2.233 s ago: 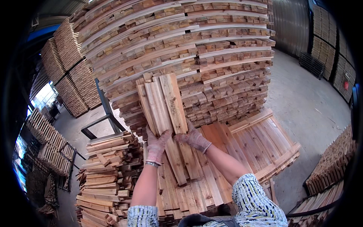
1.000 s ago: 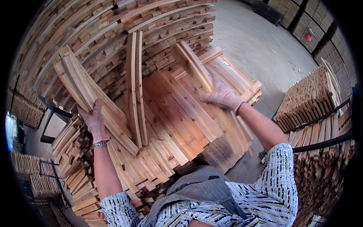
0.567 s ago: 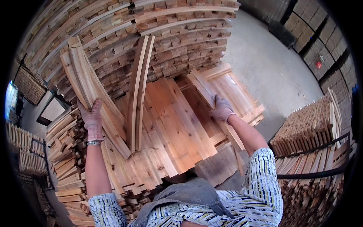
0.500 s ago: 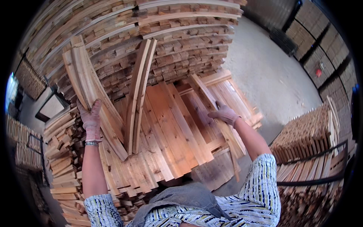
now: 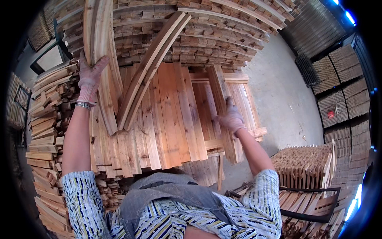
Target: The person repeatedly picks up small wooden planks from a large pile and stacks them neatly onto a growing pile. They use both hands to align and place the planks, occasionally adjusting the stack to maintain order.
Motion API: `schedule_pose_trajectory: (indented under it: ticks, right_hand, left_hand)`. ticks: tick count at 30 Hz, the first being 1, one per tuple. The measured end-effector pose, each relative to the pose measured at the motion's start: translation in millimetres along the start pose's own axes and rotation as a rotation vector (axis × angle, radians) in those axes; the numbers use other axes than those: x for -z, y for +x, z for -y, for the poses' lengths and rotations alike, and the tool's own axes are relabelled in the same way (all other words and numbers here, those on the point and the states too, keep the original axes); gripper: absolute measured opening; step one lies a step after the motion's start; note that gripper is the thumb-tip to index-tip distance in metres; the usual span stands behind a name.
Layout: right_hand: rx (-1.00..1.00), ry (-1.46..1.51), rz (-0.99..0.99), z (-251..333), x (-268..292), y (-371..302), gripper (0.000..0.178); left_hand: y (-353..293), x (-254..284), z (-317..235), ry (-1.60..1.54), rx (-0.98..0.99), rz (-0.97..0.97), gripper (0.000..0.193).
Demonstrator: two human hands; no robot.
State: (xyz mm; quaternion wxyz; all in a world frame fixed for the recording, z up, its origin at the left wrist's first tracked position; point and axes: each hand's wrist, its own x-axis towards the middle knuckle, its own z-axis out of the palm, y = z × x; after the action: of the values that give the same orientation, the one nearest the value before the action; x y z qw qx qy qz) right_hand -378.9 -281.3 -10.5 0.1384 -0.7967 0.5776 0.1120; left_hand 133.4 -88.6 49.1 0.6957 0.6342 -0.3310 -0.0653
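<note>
My left hand [image 5: 90, 77], in a pale, stained work glove, is closed around a sheaf of long wooden boards [image 5: 99, 36]. Its thumb lies on the right side of the boards, its fingers on the left. The boards stand tilted, upper ends toward the far stack. My gloved right hand [image 5: 231, 118] grips a single plank [image 5: 221, 89], thumb at its left edge and fingers along its right. That plank lies lengthwise over a layer of side-by-side planks [image 5: 165, 115]. Beside the left-hand boards, two narrow boards [image 5: 153, 69] lean diagonally, lower ends on the layer.
A tall stack of timber [image 5: 215, 40] rises at the far side. Loose short wood pieces [image 5: 43, 139] are piled on the left. A bundle of upright slats [image 5: 304, 163] and a black metal frame [image 5: 310, 217] stand on the right. Bound lumber blocks [image 5: 338, 87] line the far right.
My view has shifted. The plank under my right hand has turned straighter and shows a broader face. My left hand still holds its boards; the two narrow boards lean more to the right.
</note>
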Motion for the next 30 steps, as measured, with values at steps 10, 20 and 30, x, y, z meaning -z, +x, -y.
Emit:
schedule_pose_trajectory:
  ticks: [10, 20, 30]
  right_hand:
    - [0.118, 0.131, -0.239, 17, 20, -1, 0.096]
    - [0.055, 0.121, 0.086, 123, -41, -21, 0.09]
    - [0.309, 0.332, -0.135, 70, -70, 26, 0.077]
  left_hand:
    - [9, 1, 21, 0.088, 0.012, -0.013, 0.099]
    - [-8, -8, -2, -0.01, 0.027, -0.015, 0.1]
    - [-4, -1, 2, -0.051, 0.036, 0.007, 0.106]
